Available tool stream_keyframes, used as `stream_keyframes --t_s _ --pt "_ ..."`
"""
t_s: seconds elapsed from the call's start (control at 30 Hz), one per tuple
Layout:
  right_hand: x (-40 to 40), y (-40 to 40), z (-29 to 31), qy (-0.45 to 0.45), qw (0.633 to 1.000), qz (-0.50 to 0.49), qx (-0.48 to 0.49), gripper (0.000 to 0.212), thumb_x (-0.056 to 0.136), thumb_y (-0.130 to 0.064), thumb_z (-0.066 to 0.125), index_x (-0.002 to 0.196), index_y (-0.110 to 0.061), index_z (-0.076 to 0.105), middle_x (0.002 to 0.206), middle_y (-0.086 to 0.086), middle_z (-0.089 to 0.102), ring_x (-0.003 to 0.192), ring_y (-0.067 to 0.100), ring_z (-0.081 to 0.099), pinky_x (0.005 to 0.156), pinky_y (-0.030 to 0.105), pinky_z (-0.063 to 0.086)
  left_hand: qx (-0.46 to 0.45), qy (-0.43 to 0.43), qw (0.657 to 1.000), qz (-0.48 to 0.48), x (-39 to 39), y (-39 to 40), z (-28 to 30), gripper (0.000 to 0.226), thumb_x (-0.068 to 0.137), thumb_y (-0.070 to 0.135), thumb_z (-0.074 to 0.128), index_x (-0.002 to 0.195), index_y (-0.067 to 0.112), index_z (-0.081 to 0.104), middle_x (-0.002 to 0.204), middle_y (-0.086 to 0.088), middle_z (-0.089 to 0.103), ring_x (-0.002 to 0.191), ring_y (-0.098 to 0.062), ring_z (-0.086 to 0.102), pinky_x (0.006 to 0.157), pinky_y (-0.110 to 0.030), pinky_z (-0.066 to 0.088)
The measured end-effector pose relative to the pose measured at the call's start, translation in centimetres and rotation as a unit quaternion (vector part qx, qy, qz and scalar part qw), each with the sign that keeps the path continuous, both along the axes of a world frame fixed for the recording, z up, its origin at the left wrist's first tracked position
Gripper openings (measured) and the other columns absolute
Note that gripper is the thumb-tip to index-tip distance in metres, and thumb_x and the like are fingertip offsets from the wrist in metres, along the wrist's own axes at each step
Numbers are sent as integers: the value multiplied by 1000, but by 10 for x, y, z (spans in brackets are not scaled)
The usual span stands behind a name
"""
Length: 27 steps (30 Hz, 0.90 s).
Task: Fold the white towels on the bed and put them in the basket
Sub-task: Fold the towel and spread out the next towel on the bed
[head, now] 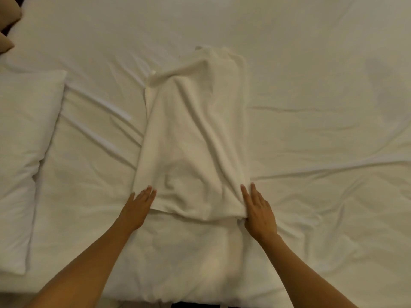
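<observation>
A white towel (pixel 195 138) lies lengthwise on the bed, folded into a long strip that runs away from me, its far end rumpled. My left hand (pixel 138 207) rests at the near left corner of the towel, fingers straight and close together, thumb hidden under the edge. At the near right corner my right hand (pixel 259 212) lies along the towel's side, thumb tucked into the fabric. More white cloth lies beneath the near edge, between my arms. No basket is in view.
The white bed sheet (pixel 322 107) is wrinkled and fills most of the view. A white pillow (pixel 24 141) lies at the left. Brown cushions (pixel 9 23) show at the top left corner. The bed's near edge (pixel 200 304) runs along the bottom.
</observation>
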State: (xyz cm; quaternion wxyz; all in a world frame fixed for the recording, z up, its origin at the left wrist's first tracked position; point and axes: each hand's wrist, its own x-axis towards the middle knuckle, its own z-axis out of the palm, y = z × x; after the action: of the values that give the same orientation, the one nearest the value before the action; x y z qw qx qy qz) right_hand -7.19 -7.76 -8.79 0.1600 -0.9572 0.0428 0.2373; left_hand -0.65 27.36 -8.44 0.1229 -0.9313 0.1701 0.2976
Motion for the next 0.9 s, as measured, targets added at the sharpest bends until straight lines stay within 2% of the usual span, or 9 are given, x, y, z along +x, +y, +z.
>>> stream_keyframes --t_s 0.07,0.2,0.3,0.37,0.4,0.5,0.7,0.8,0.9 --pt "7 5 0 62 995 82 -9 89 87 -25 56 150 -28 -7 159 8 -12 148 28 4 118 42 14 25 40 998 38 14 -25 7 68 95 -3 36 153 8 2 161 -12 -7 150 -22 5 121 -42 9" --pt "15 14 -2 160 979 119 31 81 87 -32 52 150 -35 -1 159 6 -13 147 27 -6 119 48 0 -80 -30 993 80 55 -76 14 58 96 -1 36 151 6 17 161 -12 6 149 -23 12 122 -38 10" --pt "23 10 7 114 986 -2 118 63 81 -33 42 143 -26 37 154 10 28 143 27 24 116 45 15 -156 -63 981 97 92 -107 18 56 96 -1 33 150 9 24 161 -8 13 148 -23 17 122 -33 13" --pt "30 8 15 32 966 -161 199 57 75 -25 35 125 -16 61 127 11 61 121 30 53 103 36 37 -183 -86 977 58 120 -130 23 55 96 -3 35 149 7 25 160 -9 17 147 -25 21 120 -32 16" --pt "33 7 16 14 947 -237 216 50 78 -18 38 120 -14 65 119 11 67 112 29 60 96 32 43 -194 -93 976 32 133 -143 26 54 96 -4 35 149 5 25 159 -11 19 146 -26 22 120 -32 17" --pt "49 6 13 9 913 -359 195 39 89 -11 45 125 -14 60 120 10 66 112 27 60 96 33 46 -202 -106 973 -28 174 -180 32 54 95 -4 34 148 1 25 158 -15 20 146 -27 22 120 -35 18" --pt "80 14 -7 71 883 -416 205 50 85 -42 61 123 -13 47 117 11 59 106 29 58 89 38 49 -129 -89 970 -184 233 -237 14 56 100 14 39 151 6 17 161 -10 9 149 -23 15 119 -37 21" --pt "91 20 -19 115 891 -402 175 61 81 -51 62 125 -14 41 121 12 49 112 33 52 90 39 45 -82 -78 959 -259 256 -258 3 57 100 4 31 153 10 9 162 -7 1 150 -22 9 120 -38 16" --pt "98 24 -31 116 898 -404 129 56 85 -49 58 126 -16 40 119 14 49 109 33 51 89 38 44 -44 -86 940 -328 283 -280 -5 57 101 3 26 153 12 6 162 -6 0 150 -23 8 120 -38 16"
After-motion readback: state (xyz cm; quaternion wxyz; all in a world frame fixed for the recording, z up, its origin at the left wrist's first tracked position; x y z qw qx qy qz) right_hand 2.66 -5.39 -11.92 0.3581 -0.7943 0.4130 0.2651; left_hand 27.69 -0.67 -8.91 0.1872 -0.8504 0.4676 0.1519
